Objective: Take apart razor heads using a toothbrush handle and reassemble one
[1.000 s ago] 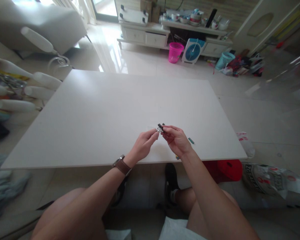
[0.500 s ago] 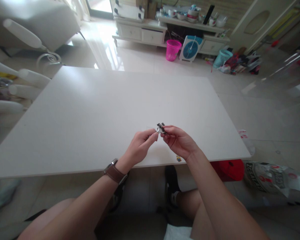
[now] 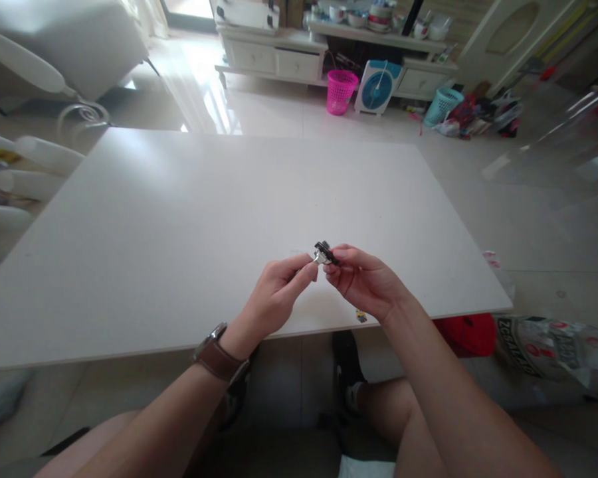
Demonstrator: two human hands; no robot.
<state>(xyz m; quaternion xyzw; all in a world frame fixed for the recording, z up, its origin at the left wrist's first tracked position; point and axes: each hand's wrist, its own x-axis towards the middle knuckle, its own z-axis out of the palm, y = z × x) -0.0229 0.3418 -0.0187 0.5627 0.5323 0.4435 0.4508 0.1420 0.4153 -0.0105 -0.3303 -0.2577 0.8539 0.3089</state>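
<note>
Just above the near part of the white table [image 3: 219, 212], both hands meet at a small black-and-silver metal object [image 3: 323, 252]. It is too small to name. My left hand [image 3: 274, 292], with a brown-strapped watch at the wrist, pinches its silver end between thumb and fingers; whatever lies inside the palm is hidden. The black end is between the thumb and fingertips of my right hand [image 3: 361, 272], whose other fingers are curled. A small yellow-and-blue figure-shaped piece [image 3: 361, 316] lies by the table's near edge, below my right hand.
White chair parts [image 3: 40, 156] border the table's left side. Under the right near corner are a red object [image 3: 466, 334] and a printed plastic bag [image 3: 543, 348]. Across the floor stand a pink basket [image 3: 341, 93], a blue-and-white fan [image 3: 377, 87] and a low cabinet [image 3: 299, 64].
The camera view has shifted slightly. Both hands keep their hold on the small black-and-silver object, which has turned a little between the fingers.
</note>
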